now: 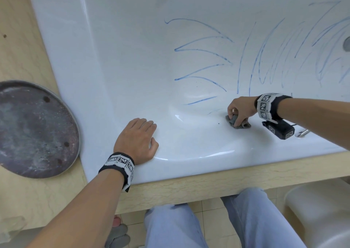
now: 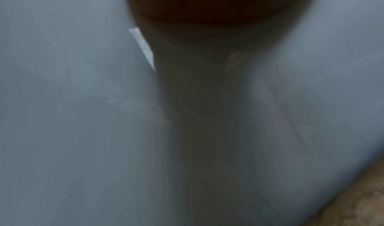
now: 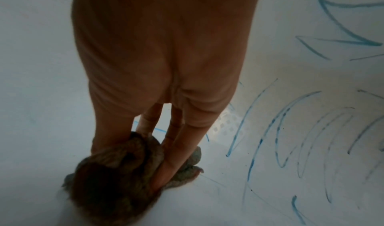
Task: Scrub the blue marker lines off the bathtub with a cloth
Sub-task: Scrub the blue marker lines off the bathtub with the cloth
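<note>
1. The white glossy bathtub (image 1: 117, 62) fills the upper and centre of the head view, set in a beige wooden surround (image 1: 208, 183).
2. Blue marker lines (image 1: 200, 51) run across the tub's inner surface from centre to upper right of the frame; the right wrist view shows more strokes (image 3: 270, 139) at its right side.
3. The right hand (image 1: 240, 108), at centre right of the head view, grips a crumpled grey cloth (image 1: 237, 123); its fingers (image 3: 176, 155) are curled round the cloth, which is pressed on the tub's surface just below the nearest strokes.
4. The left hand (image 1: 137, 140) lies flat on the tub's rim, lower centre, fingers straight and close together, holding nothing.
5. The left wrist view is dark and blurred.
6. A round dark metal tray (image 1: 34, 128) lies at left, just beside the tub.
</note>
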